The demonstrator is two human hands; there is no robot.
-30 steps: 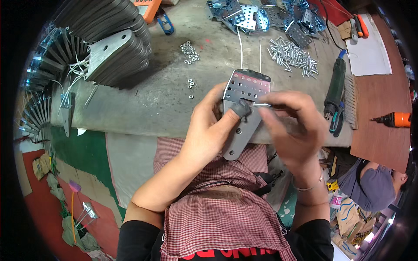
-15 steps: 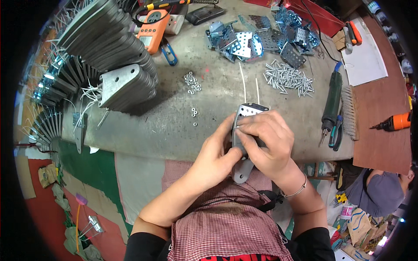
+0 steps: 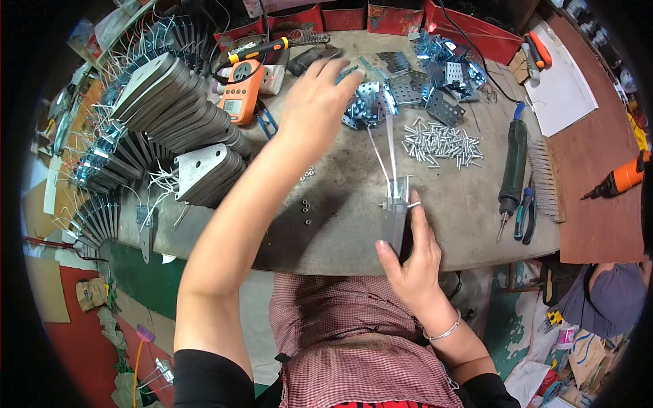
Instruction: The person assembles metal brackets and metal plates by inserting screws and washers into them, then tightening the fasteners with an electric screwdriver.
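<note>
Head camera, looking straight down: fingers first. The right hand (image 3: 411, 262) is closed around a grey metal plate (image 3: 394, 228) near the lower centre of the frame, thumb on one face and fingers behind, holding it on edge over the near rim of the workbench (image 3: 340, 224), probably so both faces stay reachable. Two white wires (image 3: 382, 160) rise from its top end and trail up the picture.

The left hand (image 3: 316, 102) is stretched far up the frame, fingers spread and slightly curled, gripping nothing I can see, fingertips at the heap of perforated blue-grey brackets (image 3: 408, 81) at upper centre. Those brackets lie loose, apparently as ready stock.

Just right of them, a scatter of silver screws (image 3: 442, 144); a few small nuts (image 3: 306, 204) sit mid-bench. A green-handled screwdriver (image 3: 511, 170) and pliers (image 3: 527, 217) lie parallel on the right, a bristle brush (image 3: 545, 180) beside them. An orange drill (image 3: 622, 178) rests on the brown board at the far right edge.

At upper left, an orange multimeter (image 3: 241, 92), and finished plates (image 3: 183, 119) fanned on edge in rows with wires out, seemingly stacked for counting.

Packaging and paper: red boxes (image 3: 394, 15) line the top edge, and a white sheet (image 3: 561, 88) lies at upper right; its markings are too small to make out.
</note>
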